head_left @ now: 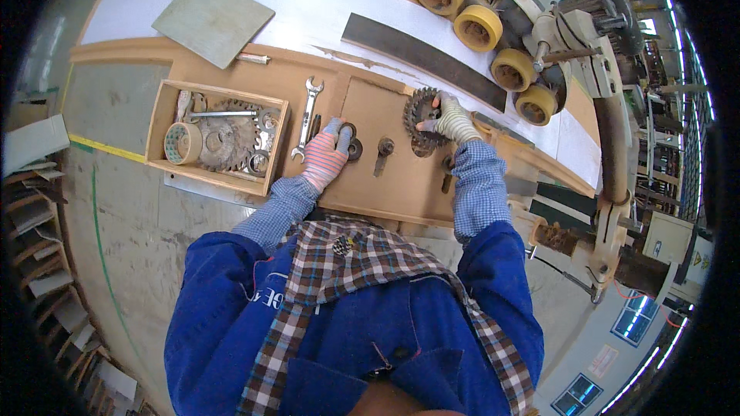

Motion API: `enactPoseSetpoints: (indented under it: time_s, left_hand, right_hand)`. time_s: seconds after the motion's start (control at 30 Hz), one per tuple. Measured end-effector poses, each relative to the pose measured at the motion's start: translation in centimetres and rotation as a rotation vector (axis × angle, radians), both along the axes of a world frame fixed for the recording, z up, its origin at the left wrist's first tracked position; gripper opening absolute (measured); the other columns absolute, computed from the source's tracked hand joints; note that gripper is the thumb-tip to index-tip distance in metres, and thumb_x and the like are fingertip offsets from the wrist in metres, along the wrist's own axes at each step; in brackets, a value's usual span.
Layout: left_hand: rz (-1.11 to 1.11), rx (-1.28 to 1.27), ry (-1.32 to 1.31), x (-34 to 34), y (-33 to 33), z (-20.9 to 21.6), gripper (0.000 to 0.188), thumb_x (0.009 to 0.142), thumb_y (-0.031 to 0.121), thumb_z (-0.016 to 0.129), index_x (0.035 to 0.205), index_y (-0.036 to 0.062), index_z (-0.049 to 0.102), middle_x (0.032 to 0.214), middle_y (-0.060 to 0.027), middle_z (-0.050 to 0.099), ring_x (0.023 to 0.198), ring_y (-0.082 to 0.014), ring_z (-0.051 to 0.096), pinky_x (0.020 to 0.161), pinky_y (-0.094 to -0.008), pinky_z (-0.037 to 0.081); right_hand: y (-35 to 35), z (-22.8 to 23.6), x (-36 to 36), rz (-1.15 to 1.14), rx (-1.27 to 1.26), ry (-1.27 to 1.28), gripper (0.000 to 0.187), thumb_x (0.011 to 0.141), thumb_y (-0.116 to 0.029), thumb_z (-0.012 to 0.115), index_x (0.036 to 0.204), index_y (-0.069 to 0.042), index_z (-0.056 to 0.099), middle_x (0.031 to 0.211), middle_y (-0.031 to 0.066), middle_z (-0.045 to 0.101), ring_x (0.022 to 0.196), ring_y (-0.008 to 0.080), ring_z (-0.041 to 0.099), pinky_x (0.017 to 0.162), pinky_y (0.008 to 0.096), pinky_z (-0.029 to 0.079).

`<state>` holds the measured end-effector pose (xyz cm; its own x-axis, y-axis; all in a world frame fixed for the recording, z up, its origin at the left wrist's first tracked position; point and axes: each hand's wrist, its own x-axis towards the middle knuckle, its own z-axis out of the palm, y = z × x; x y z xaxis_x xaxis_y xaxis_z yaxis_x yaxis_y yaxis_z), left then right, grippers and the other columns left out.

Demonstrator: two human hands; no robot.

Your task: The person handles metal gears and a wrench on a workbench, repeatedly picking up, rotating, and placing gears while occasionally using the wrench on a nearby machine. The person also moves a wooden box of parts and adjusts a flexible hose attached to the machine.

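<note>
A dark toothed saw blade (416,112) stands tilted over the board, gripped at its right side by my right hand (455,120) in a striped glove. My left hand (325,157), in a pink-striped glove with grey fingertips, closes its thumb and fingers on a black ring (349,130). Touching that ring's lower side is a second black ring (354,149) on the brown board (366,192). To the left of this hand lies a double open-ended wrench (309,117). Small dark metal parts, including a round-headed piece (385,146), rest between my hands.
At left, a wooden box (216,173) holds blades, a tape roll (183,143) and metal parts. Several yellow rollers (478,28) hang from a machine at upper right. A dark strip (424,58) and a grey-green square panel (213,21) lie on the far side.
</note>
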<state>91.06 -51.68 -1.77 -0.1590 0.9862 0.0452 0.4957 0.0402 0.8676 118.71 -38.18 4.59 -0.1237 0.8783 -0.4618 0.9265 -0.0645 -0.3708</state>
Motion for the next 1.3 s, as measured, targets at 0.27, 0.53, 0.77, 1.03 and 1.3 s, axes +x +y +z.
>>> enactPoseSetpoints:
  time_s: [0.27,0.53,0.77,1.03,1.3]
  left_hand:
    - [-0.035,-0.050,-0.039,-0.2,-0.1,1.1,0.031,0.091,0.028,0.052,0.112,0.0046,0.056,0.098,-0.0219,0.063,0.089,-0.0385,0.061,0.077,-0.0427,0.048]
    - [-0.022,-0.012,0.024,-0.1,0.0,0.8,0.030,0.092,0.030,0.050,0.109,0.0062,0.056,0.095,-0.0225,0.063,0.086,-0.0395,0.060,0.075,-0.0450,0.048]
    - [0.011,0.035,-0.004,0.0,0.0,1.0,0.025,0.090,0.022,0.054,0.107,0.0046,0.058,0.088,-0.0220,0.063,0.083,-0.0393,0.061,0.073,-0.0412,0.048]
    - [-0.009,0.046,0.033,-0.1,0.1,0.2,0.033,0.091,0.031,0.050,0.111,0.0054,0.056,0.097,-0.0208,0.063,0.086,-0.0378,0.061,0.076,-0.0440,0.048]
    - [-0.021,-0.016,0.048,-0.1,0.0,0.1,0.037,0.092,0.034,0.049,0.113,0.0053,0.057,0.098,-0.0195,0.064,0.086,-0.0365,0.061,0.078,-0.0424,0.049]
  right_hand:
    - [-3.4,-0.7,-0.8,-0.015,0.233,-0.070,0.083,0.042,-0.041,0.091,0.105,-0.007,0.050,0.108,0.0184,0.051,0.102,0.0345,0.050,0.090,0.0429,0.044]
    - [-5.2,0.6,-2.0,-0.057,0.337,-0.162,0.104,0.042,-0.048,0.088,0.128,-0.009,0.043,0.125,0.0215,0.045,0.120,0.0366,0.041,0.102,0.0459,0.034]
    - [-5.0,0.6,-2.3,-0.050,0.275,-0.265,0.124,0.046,-0.054,0.085,0.142,-0.006,0.024,0.139,0.0214,0.034,0.130,0.0384,0.029,0.109,0.0495,0.023]
    - [-4.8,-0.1,-1.9,-0.050,0.270,-0.223,0.118,0.050,-0.054,0.083,0.141,-0.003,0.025,0.139,0.0212,0.034,0.131,0.0362,0.030,0.111,0.0445,0.022]
    - [-5.0,-1.3,-1.5,-0.034,0.358,-0.214,0.117,0.050,-0.057,0.082,0.139,-0.002,0.028,0.140,0.0202,0.034,0.131,0.0367,0.029,0.111,0.0460,0.022]
